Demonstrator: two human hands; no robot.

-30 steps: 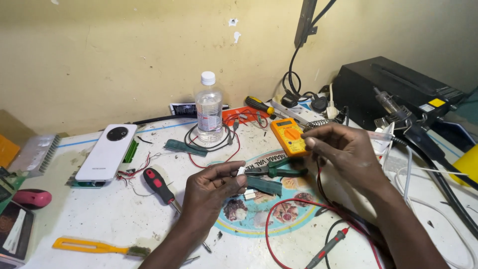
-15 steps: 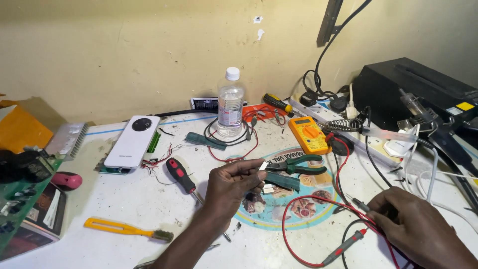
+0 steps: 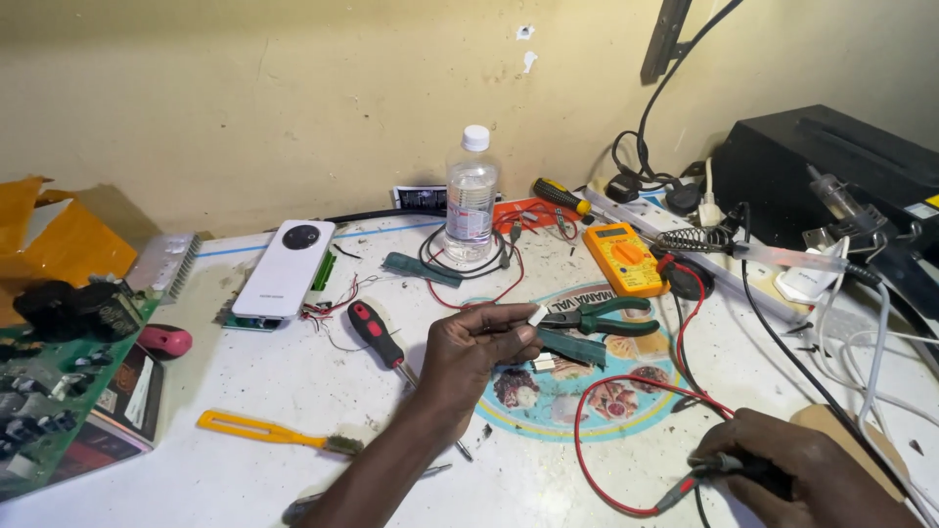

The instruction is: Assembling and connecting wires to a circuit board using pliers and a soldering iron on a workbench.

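Note:
My left hand [image 3: 476, 350] is raised over the middle of the white table [image 3: 293, 411], pinching a small white connector [image 3: 537, 315] between thumb and fingers. Just right of it lie green-handled pliers [image 3: 599, 317] and a narrow dark green circuit strip [image 3: 572, 346] on a round printed mat [image 3: 562, 391]. At the lower right, my right hand [image 3: 782, 474] rests on the table, closed around the black multimeter probes [image 3: 719, 463]. A red lead [image 3: 626, 386] loops from them toward the orange multimeter [image 3: 624, 258].
A clear water bottle [image 3: 470, 196] stands at the back, a white phone [image 3: 286, 267] to its left. A red-handled screwdriver [image 3: 378, 335], a yellow tool [image 3: 266, 430], a green circuit board [image 3: 49, 391], a soldering iron [image 3: 763, 252] and a black box [image 3: 831, 166] surround the work spot.
My right hand has dropped from the pliers and multimeter to the lower right and taken hold of the probes. My left hand lifted slightly with the connector. The view has shifted left.

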